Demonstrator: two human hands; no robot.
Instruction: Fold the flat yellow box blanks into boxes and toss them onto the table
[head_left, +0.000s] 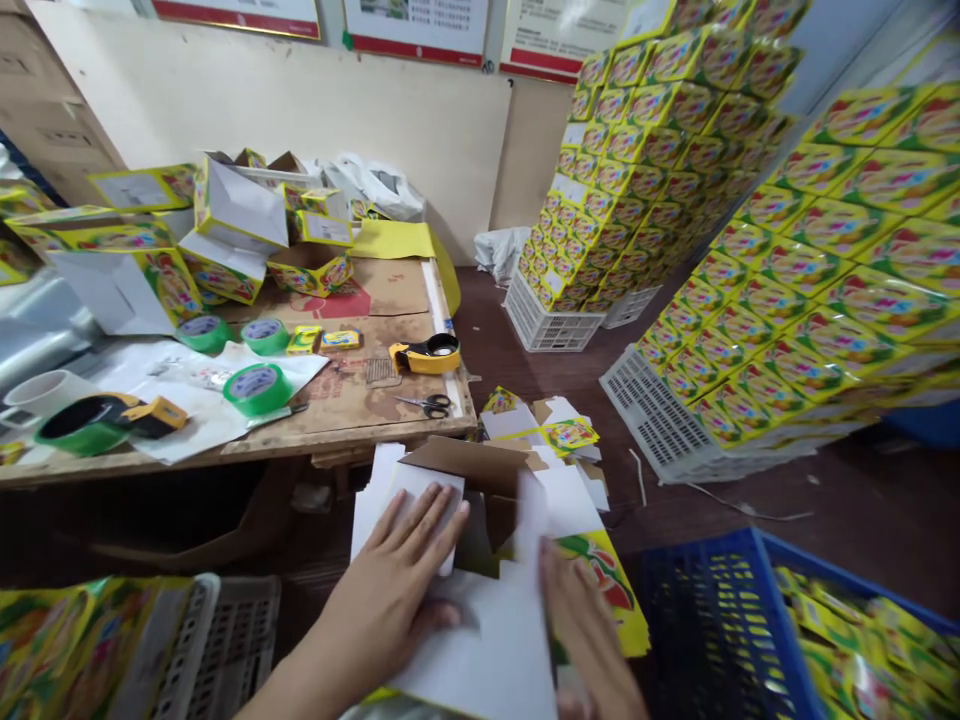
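A partly folded cardboard box, white on the panels facing me and yellow-green printed on its right side, is in front of me. My left hand lies with fingers stretched out on a white flap at its left, the thumb pointing inward across the box. At the right side of the box is my right hand, smeared by motion, close to a raised white flap. Whether its fingers grip the flap cannot be made out. Between the hands the box stands partly open, showing brown inner cardboard.
The worktable holds green tape rolls, a yellow tape dispenser, scissors and opened boxes. Boxes are stacked high on white crates at right. A blue crate holds small yellow packets. Flattened cartons lie beyond.
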